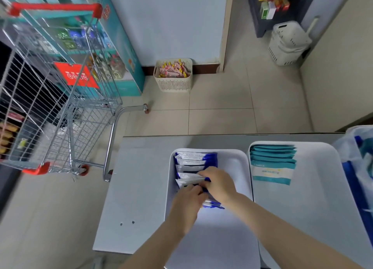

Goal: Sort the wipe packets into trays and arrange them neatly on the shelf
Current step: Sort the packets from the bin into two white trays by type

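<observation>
Covering the near end of the row, the two hands hide several of the blue-and-white wipe packets [191, 161] that stand in the left tray [232, 164]. The right hand [219, 183] lies over the middle of the row, fingers curled down round the top edges of a few packets, gripping them; its fingertips are out of sight. The left hand [187, 204] sits just nearer, by the tray's left wall, fingers bent toward the packets, but their tips are tucked under the right hand and I cannot tell whether they pinch anything or only touch. Print on the packets is blurred and unreadable.

The left tray is white with rounded corners; its packets overlap on edge along its left side, white faces with a blue band at the right end. Its near edge is cut off by the bottom of the frame. Just right of it sits a second white tray [314, 178] holding teal packets [272, 161] fanned at its far left corner, the nearest showing a pale label. Farther right, a plastic bag [359, 157] is cropped by the frame edge, its contents unclear. Both trays rest on a grey table [137, 188]. Well beyond the left tray, on the floor by the wall, a cream basket [173, 83] holds pink packets; far to the tray's left stands a wire shopping cart [60, 107].
</observation>
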